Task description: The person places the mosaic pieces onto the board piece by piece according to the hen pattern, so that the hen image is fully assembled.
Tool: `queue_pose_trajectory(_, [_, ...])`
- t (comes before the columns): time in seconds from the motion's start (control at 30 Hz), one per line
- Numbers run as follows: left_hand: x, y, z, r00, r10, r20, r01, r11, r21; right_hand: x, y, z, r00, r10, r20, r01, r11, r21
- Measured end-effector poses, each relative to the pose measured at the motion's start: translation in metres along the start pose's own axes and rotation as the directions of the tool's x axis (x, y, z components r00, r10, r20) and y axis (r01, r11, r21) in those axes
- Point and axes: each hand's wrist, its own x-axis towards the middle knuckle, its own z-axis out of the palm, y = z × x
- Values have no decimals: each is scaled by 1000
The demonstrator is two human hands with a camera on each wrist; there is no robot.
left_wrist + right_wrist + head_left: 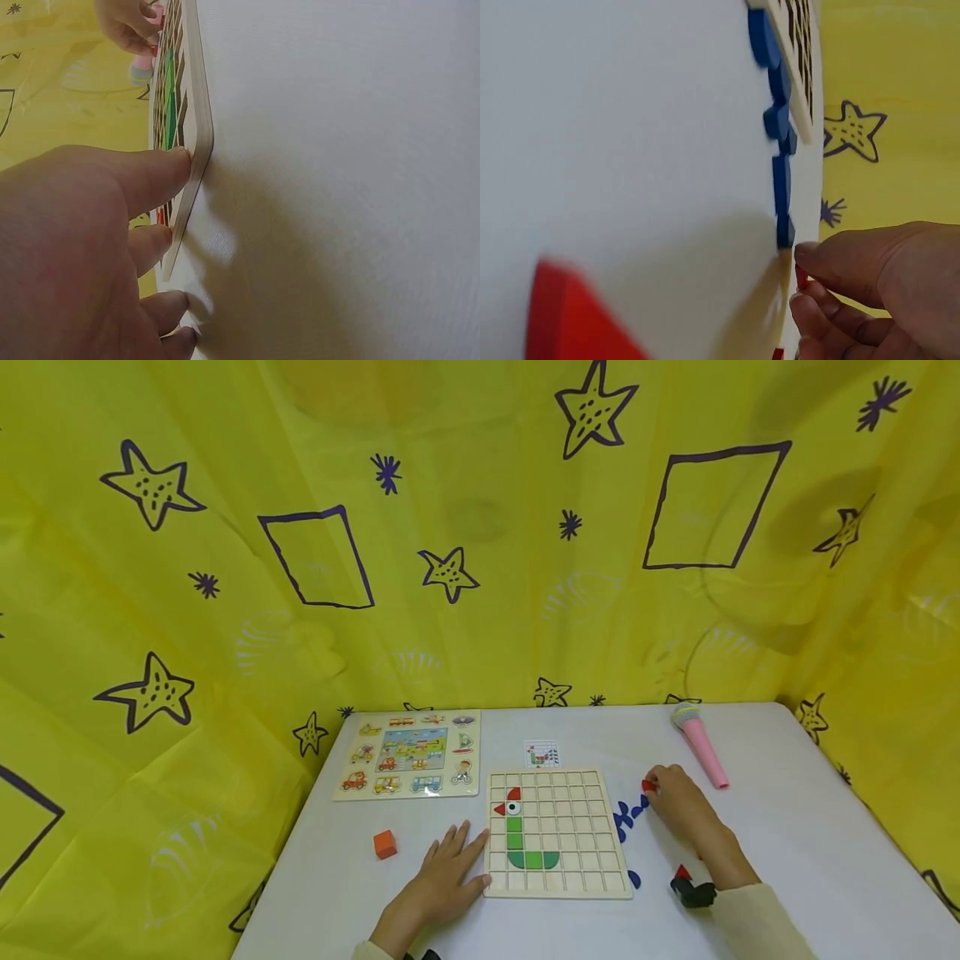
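A wooden grid board (577,842) lies on the table, its squares partly filled with red, green and eye-marked pieces in a bird-like shape. My left hand (450,877) has its fingers spread at the board's left side; in the left wrist view the thumb (161,176) touches the board's edge. Beyond the board's right side, my right hand (681,806) pinches a small red piece (802,278) between thumb and finger, its exact shape mostly hidden. Several blue rounded pieces (622,820) lie between that hand and the board. A red triangular piece (682,872) sits near the right wrist.
A small pattern card (542,753) lies behind the board. At the back left is a vehicle picture puzzle (360,735), with an orange cube (385,844) in front of it. A pink toy microphone (705,752) lies at the back right, before a yellow curtain (495,635).
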Motion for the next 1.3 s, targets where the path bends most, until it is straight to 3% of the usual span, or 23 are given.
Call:
queue_pose_trajectory(0.2, [0, -1, 1, 1000, -5, 7, 5, 1000, -6, 0, -34, 8, 999, -22, 24, 22, 999, 34])
queue_pose_trajectory(0.47, [2, -2, 1, 1000, 2, -4, -2, 1000, -6, -15, -88, 43, 990, -106, 91, 96, 990, 107])
queue_pose_trajectory(0.67, [2, -2, 1, 1000, 2, -4, -2, 1000, -7, -30, -122, 61, 958, -255, 134, 236, 961, 143])
queue_pose_trajectory(0.83, [1, -1, 1, 1000, 3, -5, -3, 1000, -9, -33, -133, 70, 912, -381, 156, 364, 923, 125])
queue_pose_trajectory(0.97, [1, -1, 1, 1000, 2, -3, -2, 1000, -14, -33, -134, 75, 887, -433, 163, 419, 901, 113])
queue_pose_trajectory(1.3, [1, -3, 1, 1000, -1, 0, 1, 1000, -16, -33, -134, 77, 872, -454, 181, 443, 891, 102])
